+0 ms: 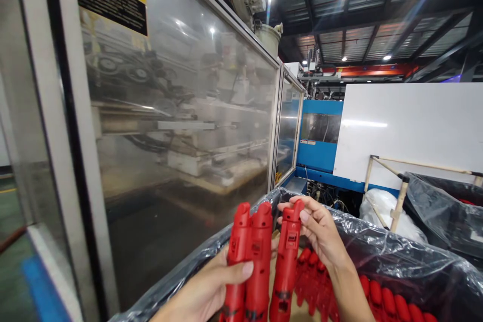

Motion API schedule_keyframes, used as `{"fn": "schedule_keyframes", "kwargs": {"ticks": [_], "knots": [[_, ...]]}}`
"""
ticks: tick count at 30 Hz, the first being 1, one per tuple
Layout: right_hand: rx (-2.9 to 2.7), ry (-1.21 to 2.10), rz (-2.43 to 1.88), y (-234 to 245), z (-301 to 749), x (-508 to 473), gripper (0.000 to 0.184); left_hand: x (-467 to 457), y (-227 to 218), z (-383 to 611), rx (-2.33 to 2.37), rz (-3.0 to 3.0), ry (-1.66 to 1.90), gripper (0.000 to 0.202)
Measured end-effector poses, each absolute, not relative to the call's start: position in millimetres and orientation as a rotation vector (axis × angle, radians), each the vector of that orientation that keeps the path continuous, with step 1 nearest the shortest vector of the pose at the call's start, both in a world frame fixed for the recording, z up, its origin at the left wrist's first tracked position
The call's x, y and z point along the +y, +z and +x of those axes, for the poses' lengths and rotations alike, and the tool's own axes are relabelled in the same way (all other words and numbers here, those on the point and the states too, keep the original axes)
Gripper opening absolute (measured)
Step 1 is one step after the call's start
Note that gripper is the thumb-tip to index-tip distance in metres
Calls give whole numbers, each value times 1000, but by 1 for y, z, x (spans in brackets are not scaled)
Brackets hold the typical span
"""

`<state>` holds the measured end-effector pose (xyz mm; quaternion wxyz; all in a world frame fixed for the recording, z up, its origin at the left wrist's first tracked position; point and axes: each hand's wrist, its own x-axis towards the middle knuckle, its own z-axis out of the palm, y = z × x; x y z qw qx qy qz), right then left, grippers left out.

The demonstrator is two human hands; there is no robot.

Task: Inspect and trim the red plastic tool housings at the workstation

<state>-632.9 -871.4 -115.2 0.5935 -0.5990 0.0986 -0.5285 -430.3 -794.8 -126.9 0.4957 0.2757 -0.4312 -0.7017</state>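
My left hand [206, 289] is closed round two long red plastic housings [249, 256], held upright side by side, thumb across their fronts. My right hand [320, 234] pinches the top of a third red housing [286, 261] just to the right of them, almost touching. All three hang over a box lined with clear plastic film [385, 249]. Several more red housings [377, 294] lie in rows at the bottom of that box.
A large machine with clear guard windows [181, 121] fills the left. A white panel [411, 131] and blue machine body [319, 148] stand behind. A wooden frame [400, 196] and another film-lined bin [449, 211] are at the right.
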Motion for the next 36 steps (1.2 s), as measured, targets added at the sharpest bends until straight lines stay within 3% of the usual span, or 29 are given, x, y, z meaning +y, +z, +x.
{"fn": "schedule_keyframes", "kwargs": {"ticks": [8, 14, 16, 20, 23, 25, 29, 32, 36], "knots": [[342, -1224, -1716, -112, -601, -873, 34, -799, -139, -430, -1093, 721, -1725, 55], [610, -1038, -2165, -126, -596, -905, 37, -798, -138, -430, -1099, 799, -1688, 53], [783, -989, -2259, -157, -600, -923, 35, -798, -136, -429, -1060, 789, -1678, 51], [1041, -746, -2382, -259, -600, -939, 11, -802, -132, -424, -846, 691, -1630, 46], [1110, -666, -2414, -326, -598, -939, 8, -807, -132, -419, -708, 634, -1587, 45], [1091, -713, -2394, -346, -602, -943, 11, -809, -131, -416, -659, 610, -1586, 49], [995, -1052, -2206, -328, -629, -956, 11, -807, -126, -417, -675, 622, -1568, 49], [893, -1309, -1948, -284, -651, -958, 27, -804, -123, -420, -736, 642, -1587, 51], [688, -1367, -1688, -225, -665, -937, 39, -804, -130, -420, -841, 642, -1688, 52]]}}
